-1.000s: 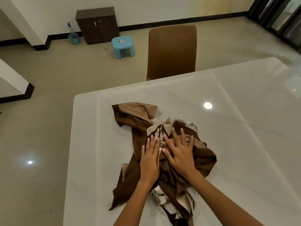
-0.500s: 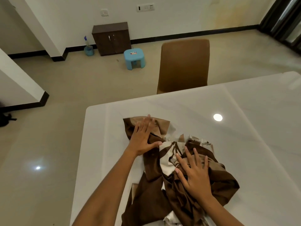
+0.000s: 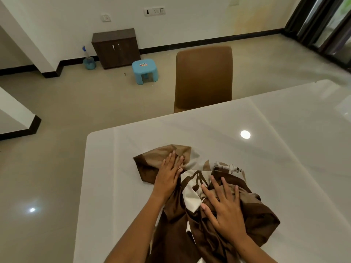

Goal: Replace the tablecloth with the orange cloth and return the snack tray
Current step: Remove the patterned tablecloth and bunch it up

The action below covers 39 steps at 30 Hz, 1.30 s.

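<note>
A crumpled brown, tan and cream patterned tablecloth [image 3: 252, 221] lies bunched on the glossy white table [image 3: 117, 186], near its left front corner. My left hand [image 3: 169, 176] lies flat on the far tan corner of the cloth, fingers straight, thumb at a fold. My right hand [image 3: 223, 207] presses flat on top of the heap, fingers spread. No orange cloth and no snack tray appear in view.
A brown chair [image 3: 204, 78] stands pushed against the table's far edge. On the floor beyond are a blue plastic stool [image 3: 145, 71], a dark wooden cabinet [image 3: 115, 48] and a blue bucket with a brush [image 3: 88, 60]. Dark curtains hang at the top right.
My left hand left the middle of the heap and reached forward onto the cloth's far tan corner. My right hand stayed pressing the heap. The view tilted up.
</note>
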Each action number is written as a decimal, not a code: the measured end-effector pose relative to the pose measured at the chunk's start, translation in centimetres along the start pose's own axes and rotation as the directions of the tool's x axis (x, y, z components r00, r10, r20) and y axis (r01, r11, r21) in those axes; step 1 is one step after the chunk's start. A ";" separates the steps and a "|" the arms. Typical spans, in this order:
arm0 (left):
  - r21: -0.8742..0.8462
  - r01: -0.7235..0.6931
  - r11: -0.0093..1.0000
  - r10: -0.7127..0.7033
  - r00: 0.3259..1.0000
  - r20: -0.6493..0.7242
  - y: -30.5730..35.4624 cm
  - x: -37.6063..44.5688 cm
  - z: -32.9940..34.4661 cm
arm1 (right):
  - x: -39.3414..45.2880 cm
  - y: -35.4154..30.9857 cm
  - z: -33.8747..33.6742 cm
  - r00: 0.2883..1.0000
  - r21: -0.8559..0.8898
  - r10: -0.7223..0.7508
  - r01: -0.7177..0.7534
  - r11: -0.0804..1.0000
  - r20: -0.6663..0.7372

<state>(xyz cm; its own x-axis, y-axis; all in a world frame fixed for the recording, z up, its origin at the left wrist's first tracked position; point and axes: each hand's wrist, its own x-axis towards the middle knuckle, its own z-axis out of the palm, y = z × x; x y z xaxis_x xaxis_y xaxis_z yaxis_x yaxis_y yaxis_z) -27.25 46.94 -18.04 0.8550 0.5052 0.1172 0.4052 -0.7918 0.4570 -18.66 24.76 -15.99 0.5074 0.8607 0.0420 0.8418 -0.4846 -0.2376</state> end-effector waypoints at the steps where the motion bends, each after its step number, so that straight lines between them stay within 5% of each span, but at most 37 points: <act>1: -0.066 0.014 0.998 -0.017 0.998 -0.054 0.8 -0.4 -0.3 | 0.0 0.0 0.0 1.000 0.003 0.001 -0.001 1.000 0.004; 4: -0.143 -0.056 0.988 0.027 0.980 -0.196 3.6 -1.6 -1.7 | 0.0 -0.2 -0.3 1.000 0.030 0.018 -0.018 0.999 -0.006; 8: -0.168 -0.220 0.961 0.193 0.967 -0.164 9.2 -3.5 -3.7 | -0.2 -0.4 -1.3 0.998 0.237 0.028 -0.013 0.971 -0.063; 11: -0.169 -0.230 0.958 0.216 0.972 -0.098 12.7 -5.4 -2.9 | -0.6 -0.2 -2.6 0.977 0.623 0.127 0.007 0.782 -0.170; 13: -0.132 -0.171 0.976 0.164 0.985 -0.059 14.0 -6.5 -1.4 | -1.0 0.2 -3.6 0.934 0.728 0.247 0.021 0.685 -0.260; 17: -0.212 -0.029 0.977 0.028 1.000 -0.004 14.7 -8.2 0.9 | -1.3 1.7 -4.6 0.918 0.573 0.223 0.005 0.820 -0.327; 21: -0.389 0.030 0.921 -0.042 0.999 -0.022 14.6 -8.2 1.3 | -0.3 2.9 -5.2 0.963 0.284 -0.164 0.223 0.933 -0.216; 28: -0.546 0.093 0.833 -0.113 0.994 -0.003 14.4 -9.0 0.8 | 3.5 4.8 -5.2 0.771 0.003 -0.610 0.620 0.785 0.183; 35: -0.155 0.352 0.923 -0.358 0.934 -0.015 16.0 -10.1 1.8 | 4.3 5.5 -3.2 0.771 0.025 -0.552 0.575 0.818 0.318; 39: -0.054 0.305 0.951 -0.304 0.952 0.033 15.7 -11.5 1.6 | 3.4 5.6 -3.2 0.838 0.028 -0.455 0.470 0.882 0.300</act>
<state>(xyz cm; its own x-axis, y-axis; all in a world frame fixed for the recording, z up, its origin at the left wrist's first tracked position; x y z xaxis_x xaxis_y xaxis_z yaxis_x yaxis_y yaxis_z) -30.23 28.14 -13.68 0.7015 0.7105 -0.0561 0.6287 -0.5798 0.5182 -11.63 24.51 -14.03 -0.0136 0.9889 -0.1481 0.9759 -0.0191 -0.2173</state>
